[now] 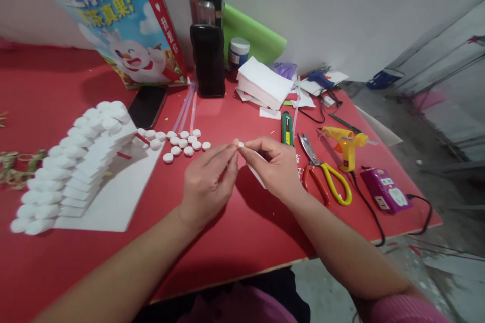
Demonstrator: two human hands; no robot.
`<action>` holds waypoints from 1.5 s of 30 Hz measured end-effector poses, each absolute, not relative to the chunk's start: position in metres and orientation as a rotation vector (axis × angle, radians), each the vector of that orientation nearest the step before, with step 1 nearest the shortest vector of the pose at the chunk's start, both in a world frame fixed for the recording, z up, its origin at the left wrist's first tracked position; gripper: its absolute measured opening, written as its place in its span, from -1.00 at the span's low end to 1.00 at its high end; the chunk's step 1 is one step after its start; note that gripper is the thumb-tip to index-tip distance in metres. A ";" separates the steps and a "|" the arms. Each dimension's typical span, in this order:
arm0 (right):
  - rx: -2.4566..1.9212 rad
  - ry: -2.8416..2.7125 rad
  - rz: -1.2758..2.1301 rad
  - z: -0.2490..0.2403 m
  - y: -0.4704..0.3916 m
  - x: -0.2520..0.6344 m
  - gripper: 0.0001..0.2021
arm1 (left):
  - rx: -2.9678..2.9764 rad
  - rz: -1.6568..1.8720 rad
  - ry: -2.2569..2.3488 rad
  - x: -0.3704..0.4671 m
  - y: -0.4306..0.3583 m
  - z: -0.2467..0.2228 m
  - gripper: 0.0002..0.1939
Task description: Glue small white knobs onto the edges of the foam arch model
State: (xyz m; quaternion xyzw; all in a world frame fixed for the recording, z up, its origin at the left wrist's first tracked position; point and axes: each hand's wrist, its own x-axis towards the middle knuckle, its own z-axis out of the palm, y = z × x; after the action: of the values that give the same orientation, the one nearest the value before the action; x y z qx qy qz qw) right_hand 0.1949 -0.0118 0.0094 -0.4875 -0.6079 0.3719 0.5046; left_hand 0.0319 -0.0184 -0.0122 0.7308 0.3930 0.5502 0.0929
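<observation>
My left hand (208,179) and my right hand (275,166) meet over the middle of the red table, fingertips almost touching. Between the fingertips shows the small white end (241,145) of a piece whose kind is mostly hidden. A white paper strip (256,171) sticks out below my right fingers, which are pinched on it. My left fingers are pinched too, but what lies between them is covered. Left of the hands are several loose white round discs (188,151). A fanned stack of white strips with round white ends (76,161) lies on a white board (131,202).
On the right lie red-and-yellow-handled shears (322,176), a yellow glue gun (344,144), a purple power box (385,191) with cords and a green cutter (287,127). Behind stand a black phone (207,60), white paper stacks (265,81) and a printed bag (125,25).
</observation>
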 end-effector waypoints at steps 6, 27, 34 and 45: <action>-1.094 -1.643 0.885 0.011 -0.009 0.203 -0.88 | 1.479 1.371 1.160 0.026 -0.011 0.003 -0.90; -1.166 -1.712 0.792 0.011 -0.012 0.203 -0.89 | 1.301 1.211 1.089 0.022 -0.005 0.009 -0.93; -1.175 -1.480 1.253 0.018 -0.005 0.209 -0.63 | 1.035 1.105 0.981 0.020 0.001 0.000 -0.83; -0.950 -1.061 2.271 0.021 0.004 0.217 -0.49 | 1.242 1.096 1.032 0.014 0.004 0.007 -0.88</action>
State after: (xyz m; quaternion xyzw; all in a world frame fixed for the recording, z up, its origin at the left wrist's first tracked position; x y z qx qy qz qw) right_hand 0.2171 0.0036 0.0209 -0.3451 -0.3854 0.8248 0.2285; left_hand 0.0138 0.0042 0.0074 0.5270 0.4378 0.4649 0.5607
